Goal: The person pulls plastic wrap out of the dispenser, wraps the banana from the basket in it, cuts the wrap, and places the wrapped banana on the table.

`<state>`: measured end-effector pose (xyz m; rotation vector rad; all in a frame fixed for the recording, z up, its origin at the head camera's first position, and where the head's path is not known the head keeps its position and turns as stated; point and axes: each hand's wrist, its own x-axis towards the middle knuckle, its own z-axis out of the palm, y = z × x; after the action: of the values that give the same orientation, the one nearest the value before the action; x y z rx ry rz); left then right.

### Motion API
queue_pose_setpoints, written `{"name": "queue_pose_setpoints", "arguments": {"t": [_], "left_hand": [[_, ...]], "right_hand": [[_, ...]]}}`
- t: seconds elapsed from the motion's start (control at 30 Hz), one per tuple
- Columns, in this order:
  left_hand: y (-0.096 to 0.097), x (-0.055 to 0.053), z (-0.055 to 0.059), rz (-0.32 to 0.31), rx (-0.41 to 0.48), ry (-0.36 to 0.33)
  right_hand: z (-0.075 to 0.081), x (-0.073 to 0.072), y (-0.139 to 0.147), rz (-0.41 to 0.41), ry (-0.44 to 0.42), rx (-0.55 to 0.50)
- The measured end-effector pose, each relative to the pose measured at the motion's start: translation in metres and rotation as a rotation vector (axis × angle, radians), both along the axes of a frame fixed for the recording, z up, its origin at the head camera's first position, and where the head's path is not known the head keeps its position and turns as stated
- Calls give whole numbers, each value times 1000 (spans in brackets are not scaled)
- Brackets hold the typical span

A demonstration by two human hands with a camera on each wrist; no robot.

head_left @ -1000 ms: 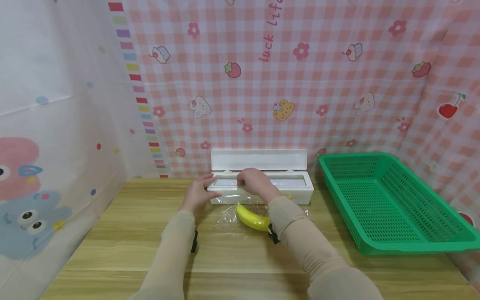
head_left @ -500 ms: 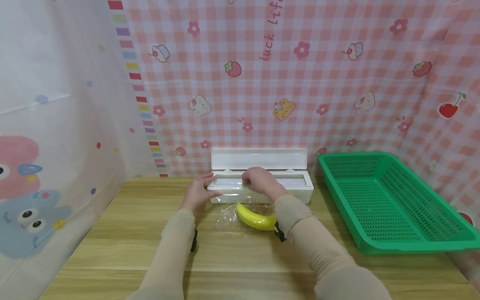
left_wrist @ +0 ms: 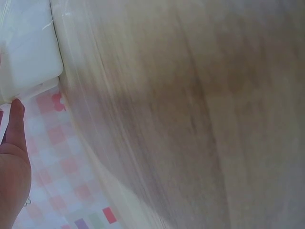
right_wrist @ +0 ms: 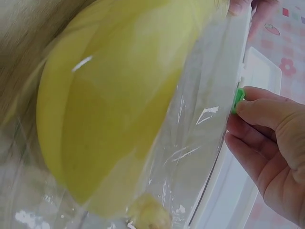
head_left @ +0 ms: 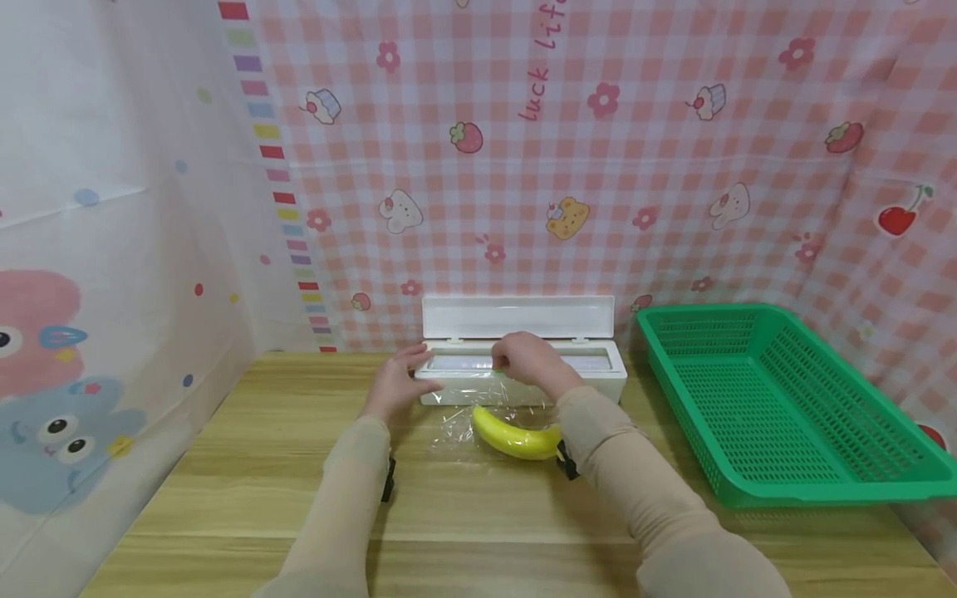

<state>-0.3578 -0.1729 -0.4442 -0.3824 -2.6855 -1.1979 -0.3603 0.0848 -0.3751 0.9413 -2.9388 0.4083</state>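
Observation:
A white cling film dispenser (head_left: 598,390) stands at the back of the table with its lid raised. My left hand (head_left: 392,386) holds its left end, thumb on the front and fingers on the top. At the dispenser's front edge, my right hand (head_left: 532,359) pinches a small green slide cutter (right_wrist: 239,99). Clear cling film (head_left: 453,425) hangs from the dispenser and spreads onto the table in front. A yellow banana (head_left: 516,435) lies beneath the film, its right end hidden by my right forearm; the right wrist view shows film stretched over it.
To the right sits a green plastic basket (head_left: 748,492) with slotted walls. The wooden table (head_left: 247,465) backs onto a pink checked cloth (head_left: 493,191), and a white cloth with cartoon prints (head_left: 134,249) hangs at the left.
My right hand has slid a little to the right along the dispenser's front edge, uncovering more of the banana. The left hand keeps its place on the left end.

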Motion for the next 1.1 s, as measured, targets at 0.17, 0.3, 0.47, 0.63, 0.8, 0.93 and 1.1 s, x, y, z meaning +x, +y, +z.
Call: {"name": "queue_pose_setpoints", "arguments": {"t": [0.17,0.3,0.47,0.63,0.8,0.93,1.1], "left_hand": [[-1,0,-1,-7,-8,17],[-1,1,-1,-5,-6,9],[-1,1,-1,0,-9,-6],[-1,-1,-1,-1,-12,0],[0,-1,0,-6,-9,-2],[0,-1,0,-8,-8,-2],[-1,-2,-1,-12,-25,9]], "right_hand": [[1,1,4,5,2,8],[1,1,9,4,-6,10],[1,1,13,9,-8,17],[4,2,16,9,-20,16],[4,1,17,12,-22,30],[4,1,18,17,-12,40],[3,1,20,24,4,39]]}}
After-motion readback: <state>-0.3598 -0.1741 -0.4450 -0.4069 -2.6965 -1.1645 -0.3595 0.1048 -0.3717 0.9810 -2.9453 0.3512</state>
